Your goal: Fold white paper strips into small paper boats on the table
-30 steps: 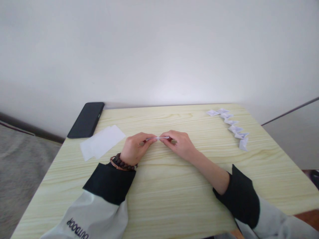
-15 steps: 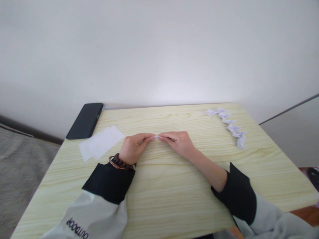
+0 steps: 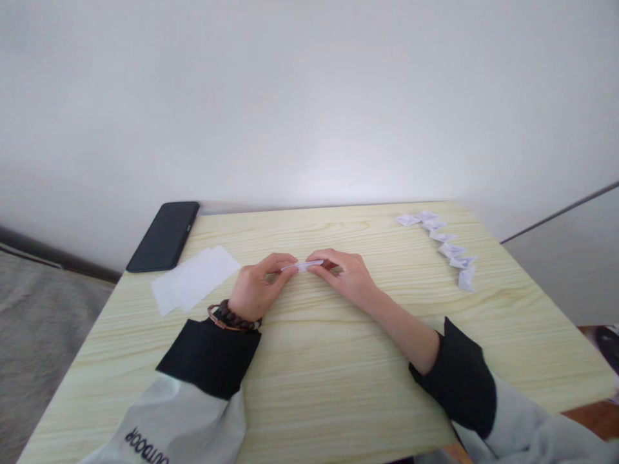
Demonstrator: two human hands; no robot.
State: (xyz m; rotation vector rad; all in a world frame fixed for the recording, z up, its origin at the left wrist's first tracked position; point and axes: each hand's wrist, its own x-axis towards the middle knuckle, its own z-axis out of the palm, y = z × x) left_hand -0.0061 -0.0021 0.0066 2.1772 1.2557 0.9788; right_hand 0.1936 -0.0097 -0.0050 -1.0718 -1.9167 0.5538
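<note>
A small folded piece of white paper is held between my two hands above the middle of the table. My left hand pinches its left end between thumb and fingers. At the other end, my right hand grips it the same way. The paper appears nearly edge-on, as a thin strip, so its folds are hard to make out. Flat white paper sheets lie overlapping just left of my left hand.
Several folded white paper boats stand in a curved row at the table's right. A black phone lies at the back left corner. The pale wooden table meets a white wall at its far edge.
More of the folded paper shows between my hands now, where fingers covered most of it before. My fingertips have loosened and shifted slightly along it.
</note>
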